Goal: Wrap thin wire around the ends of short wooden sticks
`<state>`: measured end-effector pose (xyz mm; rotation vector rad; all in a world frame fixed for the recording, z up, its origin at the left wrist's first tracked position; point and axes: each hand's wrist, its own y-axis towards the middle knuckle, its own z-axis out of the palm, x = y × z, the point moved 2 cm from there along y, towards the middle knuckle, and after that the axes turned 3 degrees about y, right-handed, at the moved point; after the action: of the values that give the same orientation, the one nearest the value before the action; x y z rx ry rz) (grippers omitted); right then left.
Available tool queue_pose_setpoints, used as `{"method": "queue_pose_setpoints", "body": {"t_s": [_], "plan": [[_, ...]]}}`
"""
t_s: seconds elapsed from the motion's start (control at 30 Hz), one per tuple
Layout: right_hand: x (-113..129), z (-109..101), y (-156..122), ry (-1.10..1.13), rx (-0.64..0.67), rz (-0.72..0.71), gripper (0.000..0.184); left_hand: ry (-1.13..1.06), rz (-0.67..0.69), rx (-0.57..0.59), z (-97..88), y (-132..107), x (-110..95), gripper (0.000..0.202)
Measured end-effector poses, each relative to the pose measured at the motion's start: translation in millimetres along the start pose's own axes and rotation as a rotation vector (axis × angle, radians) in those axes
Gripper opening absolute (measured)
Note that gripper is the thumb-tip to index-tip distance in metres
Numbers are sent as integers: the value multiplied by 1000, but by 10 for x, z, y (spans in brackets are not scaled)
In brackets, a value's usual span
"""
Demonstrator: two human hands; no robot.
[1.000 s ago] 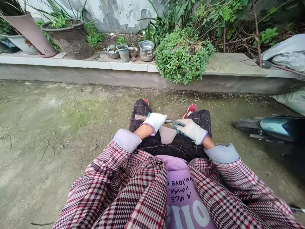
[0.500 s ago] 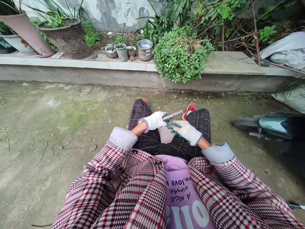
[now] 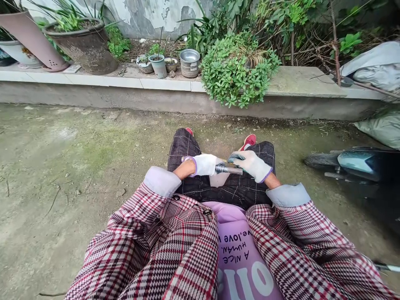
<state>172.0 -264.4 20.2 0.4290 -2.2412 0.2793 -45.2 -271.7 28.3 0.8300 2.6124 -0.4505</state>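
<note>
My left hand (image 3: 206,164), in a white glove with dark grip-coated fingers, is wrapped round a silver tube (image 3: 233,169). A ribbed or wire-wound section of the tube shows beside the fingers, and its plain end points right. My right hand (image 3: 250,162), gloved alike, is just behind and right of that end with its fingers bent inward. What those fingers pinch is hidden. A thin yellowish strip (image 3: 223,160) shows between the hands, partly covered. Both hands are above my lap, between the knees of my dark checked trousers (image 3: 184,146).
A low tiled ledge (image 3: 162,84) runs ahead, bearing a large brown pot (image 3: 81,48), a small pale pot (image 3: 158,66), a metal pot (image 3: 189,63) and a leafy bush (image 3: 240,75). A two-wheeled vehicle (image 3: 356,161) stands at right, near pale sacks (image 3: 383,127).
My right hand has moved from the near side of the tube to its far side. The tube has swung from tilting up at the right to pointing nearly level, slightly lower.
</note>
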Motion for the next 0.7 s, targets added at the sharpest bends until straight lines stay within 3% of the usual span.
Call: {"method": "queue_pose_setpoints", "body": {"t_s": [0.13,0.23,0.33,0.47,0.57,0.63,0.7], "plan": [[-21,104,-3,253,-11,-2,24,-131,-4,-27,-102,-37,-1,16],[14,202,-34,284,-41,55,26,-173,-20,-57,-168,87,37,16],[129,286,-96,303,21,83,26,-149,-57,-95,-203,218,137,16],[306,276,-170,127,92,29,22,198,-136,-140,-135,233,253,24],[335,152,-172,-85,32,-7,18,425,-107,-99,0,181,220,32],[296,55,-145,-145,-33,-10,17,444,-28,-70,77,159,159,32],[228,-12,-107,-126,-68,-3,18,309,-1,-61,109,149,118,22]]}}
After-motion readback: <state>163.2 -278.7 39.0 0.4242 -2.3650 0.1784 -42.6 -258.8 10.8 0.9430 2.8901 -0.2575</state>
